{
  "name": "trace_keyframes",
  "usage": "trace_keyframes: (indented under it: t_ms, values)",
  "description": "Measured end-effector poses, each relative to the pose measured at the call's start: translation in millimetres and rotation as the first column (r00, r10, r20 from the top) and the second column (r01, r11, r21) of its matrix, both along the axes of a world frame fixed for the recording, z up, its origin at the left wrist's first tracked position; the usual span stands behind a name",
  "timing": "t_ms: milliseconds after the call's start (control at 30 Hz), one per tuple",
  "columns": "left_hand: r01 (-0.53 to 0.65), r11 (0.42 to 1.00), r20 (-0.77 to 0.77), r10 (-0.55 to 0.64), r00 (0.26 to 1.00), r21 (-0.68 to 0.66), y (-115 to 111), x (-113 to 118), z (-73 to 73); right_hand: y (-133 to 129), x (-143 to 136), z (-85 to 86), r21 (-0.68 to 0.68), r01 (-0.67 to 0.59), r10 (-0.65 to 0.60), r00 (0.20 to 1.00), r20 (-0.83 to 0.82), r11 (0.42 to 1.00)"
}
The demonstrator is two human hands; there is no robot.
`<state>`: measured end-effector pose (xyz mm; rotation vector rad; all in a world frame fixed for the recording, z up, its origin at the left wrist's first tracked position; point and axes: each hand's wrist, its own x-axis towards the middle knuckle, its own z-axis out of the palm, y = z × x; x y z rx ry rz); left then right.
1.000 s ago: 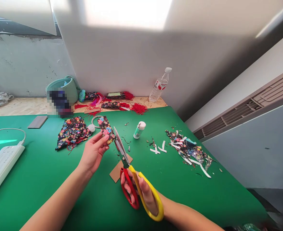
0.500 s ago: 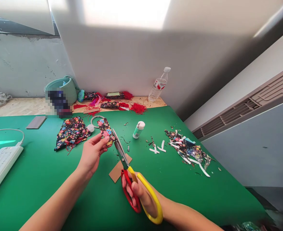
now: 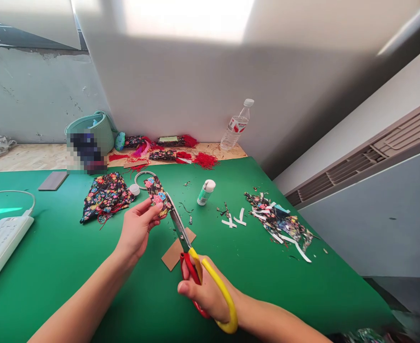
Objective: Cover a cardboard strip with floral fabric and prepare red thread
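My left hand (image 3: pixel 140 226) pinches a small rectangle of black floral fabric (image 3: pixel 157 193) between thumb and fingers, above the green table. Scissors (image 3: pixel 184 238) with one red and one yellow handle are in my right hand (image 3: pixel 208 288), its fingers through the loops. The blades lie along the right edge of the fabric piece and look closed together. Below the scissors lies a brown card rectangle (image 3: pixel 174 252), partly covered by them. A glue stick (image 3: pixel 205 193) without its cap stands to the right of the fabric.
Floral cloth (image 3: pixel 107 197) lies left, near a white cap (image 3: pixel 134 190) and a ring-shaped roll (image 3: pixel 141 174). Fabric and paper scraps (image 3: pixel 284 221) are heaped at right. A power strip (image 3: pixel 5 247) sits at far left. Red tassels (image 3: pixel 205 161) and a water bottle (image 3: pixel 235 126) are at the back.
The scissor handles have come closer together and the blades have closed along the fabric's edge. My right thumb has shifted left. My left hand keeps its hold almost unmoved.
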<state>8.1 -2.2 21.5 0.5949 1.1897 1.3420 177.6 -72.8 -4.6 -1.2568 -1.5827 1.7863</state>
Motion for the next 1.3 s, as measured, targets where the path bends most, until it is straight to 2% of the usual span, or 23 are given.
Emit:
trace_keyframes:
  t_ms: [100, 233, 400, 467, 667, 867, 1067, 1200, 1300]
  values:
    - [0.001, 1.0, 0.007, 0.0, 1.0, -0.013, 0.0, -0.1, 0.2, 2.6, -1.1, 2.7, 0.127, -0.002, -0.012, 0.994, 0.109, 0.992]
    - [0.0, 1.0, 0.015, 0.0, 1.0, -0.011, 0.4, -0.6, 0.6, 5.1, -2.2, 4.4, 0.155, 0.007, -0.027, 0.991, 0.128, 0.988]
    - [-0.019, 0.999, 0.072, 0.023, 0.997, -0.05, 1.6, -0.9, -0.7, 4.1, -0.9, -5.4, -0.019, -0.034, 0.035, 0.999, 0.021, 0.999]
    - [-0.026, 0.998, 0.111, 0.032, 0.993, -0.055, 2.1, -0.8, -1.2, 3.9, 0.4, -11.4, -0.068, -0.008, 0.007, 1.0, -0.019, 0.998]
    - [-0.015, 0.998, 0.205, 0.026, 0.978, -0.057, 2.4, -0.3, -1.4, 7.2, 2.9, -20.0, -0.088, 0.081, -0.091, 0.988, -0.125, 0.993]
    - [0.049, 0.994, 0.193, -0.029, 0.981, -0.097, 0.3, 0.3, -2.0, 11.8, 1.1, -14.8, -0.091, 0.096, -0.112, 0.975, -0.19, 0.991]
    - [0.01, 0.998, 0.235, 0.003, 0.972, -0.054, 0.1, 1.9, 0.1, 6.7, 1.2, -12.2, -0.082, 0.123, -0.143, 0.936, -0.322, 0.989]
    - [0.008, 0.996, 0.247, 0.014, 0.969, -0.09, 1.1, 1.7, 4.5, 11.3, 10.0, -13.7, 0.02, 0.055, -0.045, 0.937, -0.347, 0.998]
    - [0.023, 0.992, 0.279, 0.012, 0.96, -0.12, 2.0, -0.2, 6.5, 21.3, 18.8, -8.3, 0.223, 0.006, 0.027, 0.989, -0.143, 0.975]
